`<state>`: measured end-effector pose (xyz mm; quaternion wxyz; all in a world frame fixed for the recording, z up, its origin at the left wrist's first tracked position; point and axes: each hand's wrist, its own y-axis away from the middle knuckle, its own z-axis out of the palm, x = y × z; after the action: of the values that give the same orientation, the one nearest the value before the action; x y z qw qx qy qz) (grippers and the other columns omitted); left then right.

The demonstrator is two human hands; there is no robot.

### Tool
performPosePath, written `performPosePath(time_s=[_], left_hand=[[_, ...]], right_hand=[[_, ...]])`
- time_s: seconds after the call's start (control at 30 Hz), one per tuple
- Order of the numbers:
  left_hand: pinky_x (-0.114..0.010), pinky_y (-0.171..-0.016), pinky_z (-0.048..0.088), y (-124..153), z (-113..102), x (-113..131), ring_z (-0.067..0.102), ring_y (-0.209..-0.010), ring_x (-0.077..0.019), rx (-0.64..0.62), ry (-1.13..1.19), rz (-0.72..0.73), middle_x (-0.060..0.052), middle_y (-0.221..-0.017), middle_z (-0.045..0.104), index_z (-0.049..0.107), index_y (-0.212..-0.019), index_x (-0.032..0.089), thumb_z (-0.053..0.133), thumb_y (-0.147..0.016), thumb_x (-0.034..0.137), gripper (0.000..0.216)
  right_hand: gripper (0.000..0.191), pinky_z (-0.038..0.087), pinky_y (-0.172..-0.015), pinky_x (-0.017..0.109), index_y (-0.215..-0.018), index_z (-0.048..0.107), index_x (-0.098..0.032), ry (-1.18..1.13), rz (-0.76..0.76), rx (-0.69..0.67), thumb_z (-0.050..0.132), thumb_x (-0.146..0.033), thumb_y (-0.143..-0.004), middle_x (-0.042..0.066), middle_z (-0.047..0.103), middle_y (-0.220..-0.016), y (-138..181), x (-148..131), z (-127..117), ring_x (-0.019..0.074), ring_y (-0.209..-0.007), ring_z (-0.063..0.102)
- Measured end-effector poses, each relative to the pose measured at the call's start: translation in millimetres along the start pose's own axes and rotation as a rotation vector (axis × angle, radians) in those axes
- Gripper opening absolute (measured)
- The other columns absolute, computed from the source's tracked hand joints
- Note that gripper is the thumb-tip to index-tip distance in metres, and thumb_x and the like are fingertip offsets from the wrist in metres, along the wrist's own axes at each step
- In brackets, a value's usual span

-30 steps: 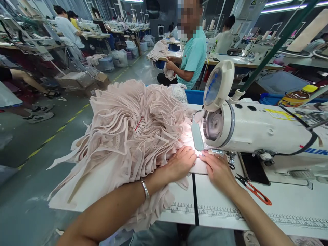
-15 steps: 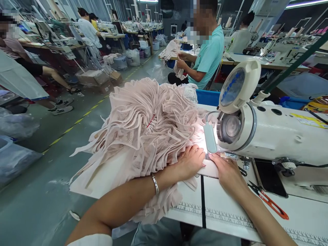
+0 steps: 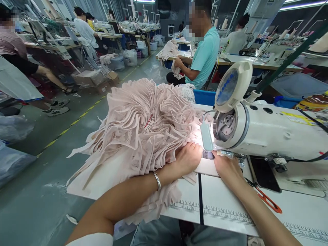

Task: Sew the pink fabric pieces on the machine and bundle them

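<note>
Cloth [image 3: 128,128], pale pink, many layers bunched: left of and beyond the left hand [image 3: 189,159], spilling beneath its forearm. Left fingers curled together, knuckles up; whether they pinch a layer, cannot tell. Lamp [image 3: 207,136] just beyond, between the hands. Right hand [image 3: 227,167]: fingers close together, reaching in below the machine [image 3: 266,126]; grip cannot be told. Snips [image 3: 269,201] lie right of that wrist.

Judgement: left hand should keep layers flat and slack, so the pile's weight does not drag; right should guide lightly, fingertips clear of the needle.

Obscured, left to right: left fingertips, glare-washed cloth by the lamp, needle, right fingertips. Machine's far end cut off.
</note>
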<state>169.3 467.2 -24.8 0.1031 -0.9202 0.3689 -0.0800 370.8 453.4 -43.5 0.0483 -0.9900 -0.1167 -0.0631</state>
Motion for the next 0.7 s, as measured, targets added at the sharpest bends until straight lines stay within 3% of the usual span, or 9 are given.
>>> performPosePath(time_s=[0.1, 0.2, 0.33, 0.47, 0.7], left_hand=[[-0.038, -0.106, 0.037, -9.1, -0.4, -7.1, 0.056, -0.107, -0.0242, -0.018, 0.133, -0.051, -0.011, -0.101, 0.063, 0.056, -0.090, 0.014, 0.049, -0.095, 0.019, 0.010], [-0.038, -0.115, 0.030, -10.6, 1.5, -10.8, 0.053, -0.118, -0.0237, -0.061, 0.227, -0.090, -0.010, -0.110, 0.063, 0.056, -0.096, 0.016, 0.054, -0.093, 0.023, 0.008], [-0.041, -0.118, 0.028, -7.3, 4.6, -11.2, 0.050, -0.125, -0.0242, -0.038, 0.278, -0.091, -0.011, -0.119, 0.062, 0.053, -0.106, 0.017, 0.054, -0.091, 0.023, 0.016], [-0.042, -0.119, 0.026, -7.0, 4.7, -10.3, 0.052, -0.123, -0.0242, -0.013, 0.296, -0.098, -0.010, -0.115, 0.063, 0.053, -0.103, 0.018, 0.053, -0.090, 0.023, 0.014], [-0.040, -0.118, 0.028, -6.3, 8.2, -8.7, 0.050, -0.121, -0.0240, -0.015, 0.289, -0.141, -0.009, -0.112, 0.062, 0.054, -0.100, 0.017, 0.054, -0.091, 0.022, 0.011]], right_hand=[[0.043, 0.039, -0.075, 0.034, -0.116, 0.063, -0.019, 0.025, 0.004, -0.097, 0.036, -0.005, -0.087, 0.009, 0.068, -0.088, 2.9, -9.8, -10.7, 0.0220, -0.076, 0.059], [0.046, 0.040, -0.070, 0.032, -0.112, 0.064, -0.017, 0.004, -0.031, -0.099, 0.033, 0.001, -0.083, 0.010, 0.066, -0.090, 6.6, -13.3, -12.3, 0.0226, -0.079, 0.059], [0.052, 0.045, -0.072, 0.032, -0.113, 0.065, -0.020, 0.029, -0.108, 0.017, 0.033, 0.006, -0.080, 0.010, 0.066, -0.108, 12.0, -9.1, -5.7, 0.0232, -0.087, 0.061], [0.053, 0.050, -0.076, 0.035, -0.116, 0.066, -0.020, 0.068, -0.122, 0.120, 0.038, 0.006, -0.079, 0.008, 0.070, -0.100, 15.2, -4.3, 4.0, 0.0243, -0.085, 0.064], [0.057, 0.053, -0.088, 0.034, -0.131, 0.061, -0.025, -0.113, -0.212, 0.220, 0.038, 0.000, -0.085, 0.006, 0.070, -0.118, 15.3, 7.1, 16.1, 0.0212, -0.101, 0.065]])
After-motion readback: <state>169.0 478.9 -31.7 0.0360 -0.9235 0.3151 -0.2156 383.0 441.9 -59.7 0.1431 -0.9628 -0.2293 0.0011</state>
